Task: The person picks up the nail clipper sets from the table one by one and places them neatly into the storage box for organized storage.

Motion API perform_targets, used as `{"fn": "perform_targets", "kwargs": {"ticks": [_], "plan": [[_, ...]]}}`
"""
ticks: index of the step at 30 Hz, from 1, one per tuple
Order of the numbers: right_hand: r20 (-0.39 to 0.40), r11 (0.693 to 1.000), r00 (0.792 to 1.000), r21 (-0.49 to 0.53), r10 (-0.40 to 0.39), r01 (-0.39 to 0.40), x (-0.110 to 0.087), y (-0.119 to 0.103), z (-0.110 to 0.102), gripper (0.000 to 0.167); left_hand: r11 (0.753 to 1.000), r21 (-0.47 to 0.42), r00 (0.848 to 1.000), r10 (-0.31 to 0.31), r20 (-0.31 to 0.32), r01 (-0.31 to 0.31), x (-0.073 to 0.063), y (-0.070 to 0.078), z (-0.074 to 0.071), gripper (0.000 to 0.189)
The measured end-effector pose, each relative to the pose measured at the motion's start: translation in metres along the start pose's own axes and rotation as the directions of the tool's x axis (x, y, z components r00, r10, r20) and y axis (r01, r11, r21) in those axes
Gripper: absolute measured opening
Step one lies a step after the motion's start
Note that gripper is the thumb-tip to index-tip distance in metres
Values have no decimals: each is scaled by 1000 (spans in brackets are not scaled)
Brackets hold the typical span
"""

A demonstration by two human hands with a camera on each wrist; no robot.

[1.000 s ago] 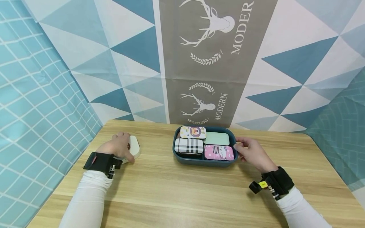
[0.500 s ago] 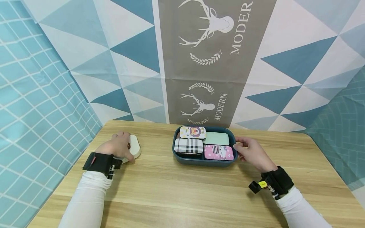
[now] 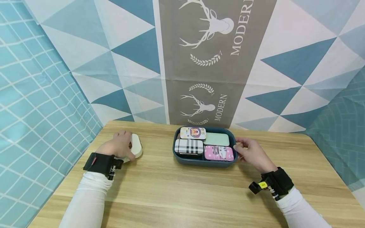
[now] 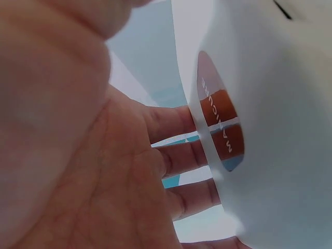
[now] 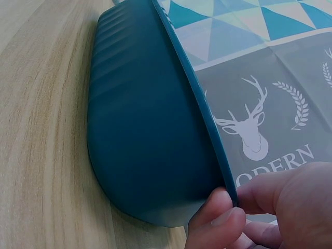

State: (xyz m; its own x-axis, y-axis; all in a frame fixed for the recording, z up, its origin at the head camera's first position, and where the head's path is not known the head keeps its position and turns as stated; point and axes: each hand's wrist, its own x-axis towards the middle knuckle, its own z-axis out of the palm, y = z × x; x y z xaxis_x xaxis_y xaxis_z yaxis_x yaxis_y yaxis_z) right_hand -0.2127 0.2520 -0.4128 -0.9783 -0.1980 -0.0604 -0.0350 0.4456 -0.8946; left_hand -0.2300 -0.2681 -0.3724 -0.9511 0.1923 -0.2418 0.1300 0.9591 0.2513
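Note:
At the table's left side my left hand (image 3: 116,146) grips a white block-like container with rounded corners (image 3: 136,147), thumb at the near side and fingers reaching over it. The left wrist view shows its smooth white wall (image 4: 280,145) with an oval brown and blue logo, and several fingertips against that wall. My right hand (image 3: 252,152) pinches the right rim of a dark blue basket (image 3: 199,162) between thumb and fingers. Inside the basket lie a lion-print tin (image 3: 193,132), a plaid tin (image 3: 188,146), a pale green tin (image 3: 216,138) and a pink cat tin (image 3: 219,153).
The wooden table (image 3: 182,196) runs up to a patterned cloth backdrop (image 3: 199,69) behind the basket. Blue tiled cloth (image 3: 37,120) hangs along the left side, and teal cloth (image 3: 339,136) along the right. Bare wood lies between the white container and the basket.
My left hand and the white container have shifted slightly to the right and away from me. The right hand and the basket stay in place.

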Motion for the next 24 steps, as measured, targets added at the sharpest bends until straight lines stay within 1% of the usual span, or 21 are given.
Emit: {"fn": "perform_targets", "kwargs": {"ticks": [5,9,16,21,24], "plan": [[-3,1000,1000,-6,6,-6,-1,-2,1,49,1000,0,1000,13,-7,-13,-3,2,-1,56],[2,1000,1000,8,6,-6,-2,-2,2,50,1000,0,1000,26,-17,-26,-5,3,-2,61],[6,1000,1000,19,-4,4,-3,-2,2,52,999,-1,999,38,-32,-38,-6,6,-3,80],[-1,1000,1000,16,-2,2,-2,-1,2,51,999,4,998,47,-46,-47,-7,10,-6,78],[-1,1000,1000,15,-4,4,-2,-1,2,51,998,9,997,64,-53,-64,-8,12,-8,82]]}}
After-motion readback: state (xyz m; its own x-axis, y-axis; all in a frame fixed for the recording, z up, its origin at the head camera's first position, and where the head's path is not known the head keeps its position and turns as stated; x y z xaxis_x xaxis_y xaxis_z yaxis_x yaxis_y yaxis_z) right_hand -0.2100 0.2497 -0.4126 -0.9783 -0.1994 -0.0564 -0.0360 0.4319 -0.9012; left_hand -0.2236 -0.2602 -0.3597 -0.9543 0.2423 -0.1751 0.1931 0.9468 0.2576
